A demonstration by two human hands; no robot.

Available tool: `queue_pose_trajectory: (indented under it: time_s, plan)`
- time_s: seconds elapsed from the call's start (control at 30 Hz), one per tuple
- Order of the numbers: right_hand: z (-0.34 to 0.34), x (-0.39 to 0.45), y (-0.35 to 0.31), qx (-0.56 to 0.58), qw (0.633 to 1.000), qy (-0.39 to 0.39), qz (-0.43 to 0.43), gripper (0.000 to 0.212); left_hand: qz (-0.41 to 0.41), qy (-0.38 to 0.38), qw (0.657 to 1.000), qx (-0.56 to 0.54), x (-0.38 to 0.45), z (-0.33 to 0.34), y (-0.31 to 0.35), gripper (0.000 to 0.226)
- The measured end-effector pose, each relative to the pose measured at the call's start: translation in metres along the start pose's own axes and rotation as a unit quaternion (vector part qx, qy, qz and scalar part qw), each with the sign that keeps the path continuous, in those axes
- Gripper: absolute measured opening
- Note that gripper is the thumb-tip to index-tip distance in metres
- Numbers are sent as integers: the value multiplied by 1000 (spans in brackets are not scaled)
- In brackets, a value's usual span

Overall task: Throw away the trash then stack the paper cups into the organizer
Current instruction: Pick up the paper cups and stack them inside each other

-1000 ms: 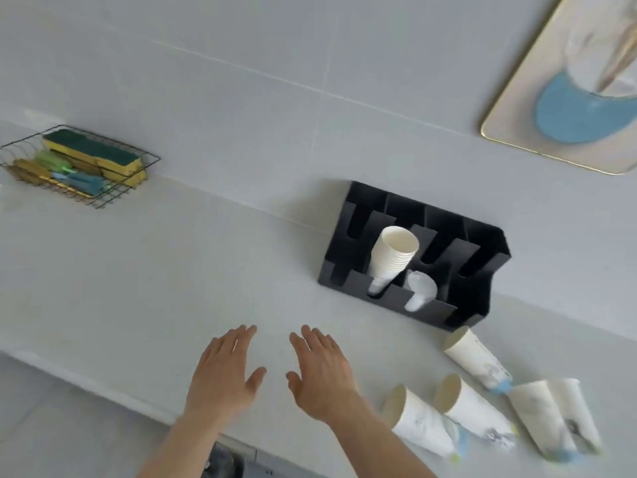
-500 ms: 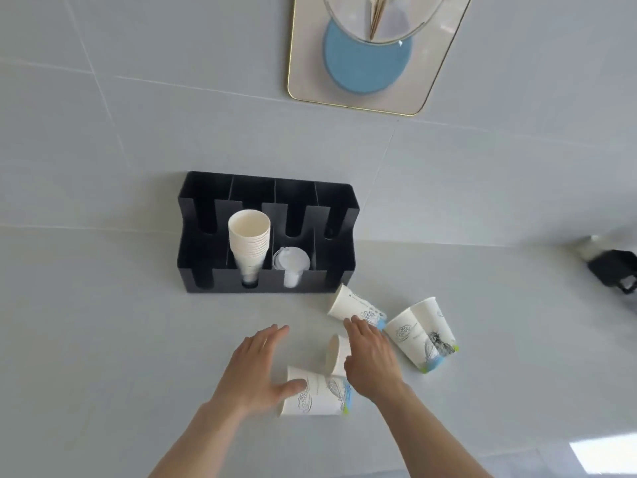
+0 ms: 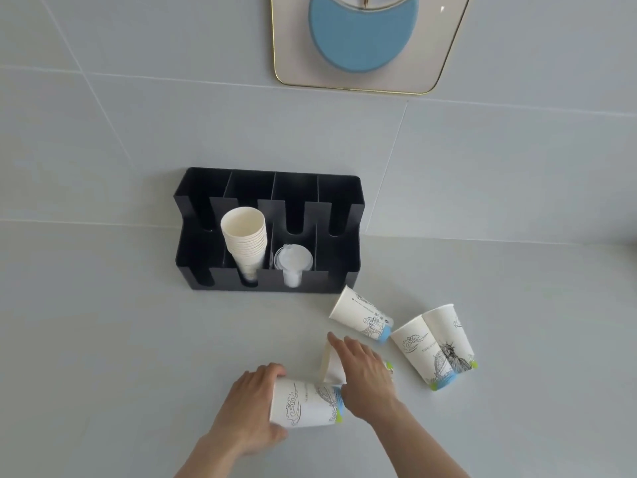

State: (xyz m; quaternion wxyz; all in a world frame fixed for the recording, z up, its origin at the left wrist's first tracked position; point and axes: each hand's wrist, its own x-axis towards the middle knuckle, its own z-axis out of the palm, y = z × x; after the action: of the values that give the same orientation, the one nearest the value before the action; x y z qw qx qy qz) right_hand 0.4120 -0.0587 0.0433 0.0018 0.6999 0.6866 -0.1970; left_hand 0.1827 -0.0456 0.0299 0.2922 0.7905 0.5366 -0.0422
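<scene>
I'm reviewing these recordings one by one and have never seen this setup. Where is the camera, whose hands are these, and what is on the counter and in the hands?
There is no machine here. The single picture comes from a camera worn on a person's head, looking down at their own bare hands over a pale counter.

Against the wall stands a black organizer with slotted compartments. One compartment holds a stack of plain cups; the one beside it holds clear lids.

Five printed paper cups lie on their sides in front. The left hand grips the nearest cup. The right hand closes over a second cup. Three loose cups lie untouched to the right.

A gold-rimmed tray shows at the top.
</scene>
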Motion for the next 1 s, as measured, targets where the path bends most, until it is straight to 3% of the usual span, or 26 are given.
queue_pose_trajectory:
  time_s: [0.17,0.27,0.4,0.47,0.57,0.7,0.83,0.9,1.0]
  plan:
    - [7,10,12,12,1000,5,-15,90,-19,35,994,-103,-1,-22,0,86]
    - [8,12,17,16,999,20,-32,84,-26,100,982,-158,-4,-42,9,91]
    - [7,9,20,32,998,56,-25,76,-6,176,976,-128,3,-53,24,95]
    - [2,6,20,84,993,79,2,82,0,199,975,-97,10,-47,28,97]
    - [-14,2,18,205,968,139,26,98,13,197,977,-78,20,-33,28,102]
    - [-59,-5,-2,314,922,228,12,91,-3,168,976,-136,26,-17,23,116]
    - [-102,-15,-43,395,881,261,-28,87,-3,165,961,-221,27,-11,14,118]
    - [-106,-20,-59,400,880,255,-39,87,-1,169,958,-233,29,-9,11,112]
    - [-90,-22,-77,351,907,228,-39,84,9,168,951,-259,33,-10,4,117]
